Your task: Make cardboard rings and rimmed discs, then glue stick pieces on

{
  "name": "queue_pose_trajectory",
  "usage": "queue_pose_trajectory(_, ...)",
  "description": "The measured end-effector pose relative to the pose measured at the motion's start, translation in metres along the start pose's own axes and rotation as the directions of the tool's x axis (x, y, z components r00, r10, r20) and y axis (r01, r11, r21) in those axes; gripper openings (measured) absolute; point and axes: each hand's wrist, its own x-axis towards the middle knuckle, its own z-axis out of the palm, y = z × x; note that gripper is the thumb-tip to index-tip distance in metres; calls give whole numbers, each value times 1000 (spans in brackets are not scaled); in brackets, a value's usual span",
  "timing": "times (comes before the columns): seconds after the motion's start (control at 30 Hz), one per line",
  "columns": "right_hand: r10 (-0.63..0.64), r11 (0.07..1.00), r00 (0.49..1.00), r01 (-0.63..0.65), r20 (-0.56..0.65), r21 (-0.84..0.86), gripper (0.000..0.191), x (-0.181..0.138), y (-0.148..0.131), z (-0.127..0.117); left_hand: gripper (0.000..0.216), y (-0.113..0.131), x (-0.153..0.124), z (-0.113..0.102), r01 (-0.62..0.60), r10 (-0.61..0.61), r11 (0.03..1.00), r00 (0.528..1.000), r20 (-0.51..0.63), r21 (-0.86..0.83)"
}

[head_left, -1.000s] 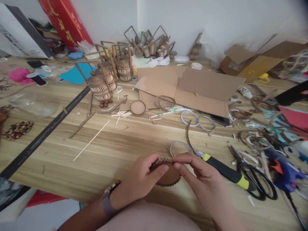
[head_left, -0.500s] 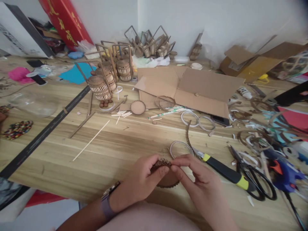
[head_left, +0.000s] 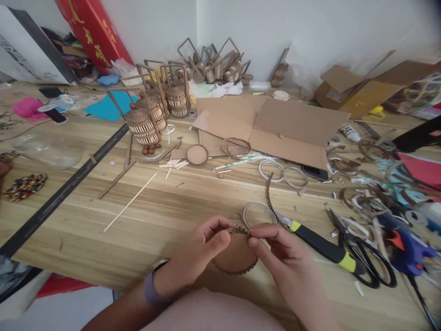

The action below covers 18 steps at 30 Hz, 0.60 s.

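A round cardboard disc with a corrugated strip round its edge is close in front of me, between both hands. My right hand pinches the strip at the disc's upper right rim, thumb against index finger. Curled at the left side of the disc is my left hand; its index fingertip reaches the top rim and its thumb is raised off the strip. The lower fingers of the left hand are hidden. Just beyond the disc lies a roll of tape.
To the right lie a yellow-and-black utility knife, black scissors and a blue glue gun. Cardboard sheets, a smaller edged disc and several small lidded baskets stand farther back. A thin stick lies left.
My left thumb has lifted off the strip and the left hand has shifted slightly left. More of the disc's face shows now. My right hand keeps its pinch.
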Motion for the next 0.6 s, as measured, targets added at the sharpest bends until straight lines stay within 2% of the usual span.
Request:
queue_pose_trajectory(0.1,0,998,1000,-1,11,70,5,0,0,0,49,-7,0,3,77,-65,949,997,49,-304)
queue_pose_trajectory(0.2,32,990,997,-41,67,134,5,-1,4,1,45,-9,1,7,222,-133,865,966,221,-450)
queue_pose_trajectory(0.27,77,979,988,-100,131,179,7,-2,6,2,44,-11,2,9,272,-134,839,943,304,-472)
queue_pose_trajectory(0.33,74,981,988,-96,134,168,7,-3,8,4,44,-13,3,8,240,-96,855,944,315,-460)
queue_pose_trajectory(0.43,-85,996,996,85,36,-13,6,-1,5,4,41,-18,4,6,168,-51,895,959,280,-413)
queue_pose_trajectory(0.5,-187,973,982,188,18,-133,11,0,2,3,41,-18,4,6,161,-58,906,963,264,-391)
queue_pose_trajectory(0.6,-227,950,973,231,45,-209,16,1,0,-5,42,-15,5,8,188,-104,904,968,228,-384)
